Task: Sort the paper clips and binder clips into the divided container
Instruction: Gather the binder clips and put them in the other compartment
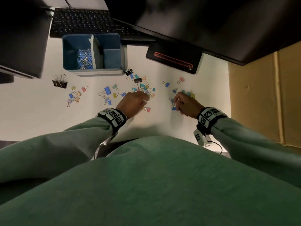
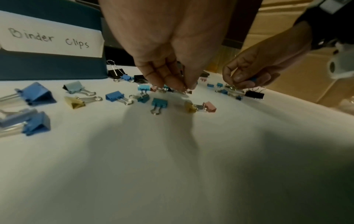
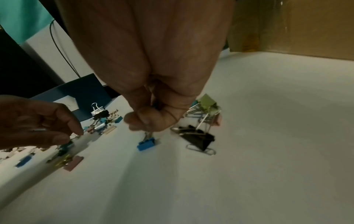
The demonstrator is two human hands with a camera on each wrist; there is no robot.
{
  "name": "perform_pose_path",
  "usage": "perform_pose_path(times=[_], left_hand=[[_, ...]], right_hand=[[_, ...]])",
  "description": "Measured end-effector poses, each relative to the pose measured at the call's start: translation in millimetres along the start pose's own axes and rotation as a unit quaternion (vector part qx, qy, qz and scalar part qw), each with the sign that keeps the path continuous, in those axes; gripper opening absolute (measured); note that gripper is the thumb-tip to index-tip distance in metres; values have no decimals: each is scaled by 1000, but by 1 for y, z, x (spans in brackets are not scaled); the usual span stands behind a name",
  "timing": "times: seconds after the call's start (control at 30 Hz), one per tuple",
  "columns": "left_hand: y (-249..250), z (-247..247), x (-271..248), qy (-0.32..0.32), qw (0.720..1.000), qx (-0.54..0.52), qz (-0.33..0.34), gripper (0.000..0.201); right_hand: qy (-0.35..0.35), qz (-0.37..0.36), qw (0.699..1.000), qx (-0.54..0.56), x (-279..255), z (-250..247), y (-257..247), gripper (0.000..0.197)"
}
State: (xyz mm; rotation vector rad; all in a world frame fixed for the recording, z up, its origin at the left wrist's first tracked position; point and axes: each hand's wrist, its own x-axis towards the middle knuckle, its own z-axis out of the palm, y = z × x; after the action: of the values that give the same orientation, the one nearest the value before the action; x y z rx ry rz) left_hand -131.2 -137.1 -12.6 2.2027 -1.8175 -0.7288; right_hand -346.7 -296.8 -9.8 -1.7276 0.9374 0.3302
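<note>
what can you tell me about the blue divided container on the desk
The divided container is a deep, rectangular, open-topped bin with rounded corners, apparently blue plastic, on a paler base. It stands upright on the white desk just in front of the keyboard. A pale divider splits it: the left compartment holds a heap of blue and silver paper clips, the right looks empty. A handwritten paper label on its front reads "Binder Clips". Neither hand touches it.

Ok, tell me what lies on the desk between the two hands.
Head view: mostly bare white desk between the left hand and right hand. One pink binder clip lies just beside the left hand.
</note>
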Motion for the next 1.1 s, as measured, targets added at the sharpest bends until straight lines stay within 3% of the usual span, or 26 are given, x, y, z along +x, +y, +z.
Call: perform_pose_path(times=[0.1,0.23,0.3,0.4,0.6,0.77,0.9,1.03,1.1], left_hand=[[-3,-3,-10,-2,1000,-12,-26,14],[-4,6,-18,-72,996,36,-25,16],[-1,8,-17,-77,995,37,-43,13],[-1,10,-16,-60,997,24,-47,6],[-21,2,-29,-2,999,-1,-38,5],[-27,-5,-27,45,997,-12,-58,23],[-4,9,-12,-21,999,39,3,17],[9,21,-4,-77,989,127,18,18],[9,23,-3,-88,986,142,20,19]], right_hand=[[-13,-34,993,-116,11,19,-18,15],[-43,-107,956,-269,22,49,-56,34],[-44,-151,935,-319,27,63,-67,40],[-34,-174,915,-363,33,77,-69,35],[-22,-143,922,-360,29,59,-60,21],[8,-102,943,-317,28,44,-53,26],[6,-96,954,-282,23,46,-47,19],[-72,-63,967,-236,21,47,-44,7],[-97,-45,969,-221,23,44,-50,14]])
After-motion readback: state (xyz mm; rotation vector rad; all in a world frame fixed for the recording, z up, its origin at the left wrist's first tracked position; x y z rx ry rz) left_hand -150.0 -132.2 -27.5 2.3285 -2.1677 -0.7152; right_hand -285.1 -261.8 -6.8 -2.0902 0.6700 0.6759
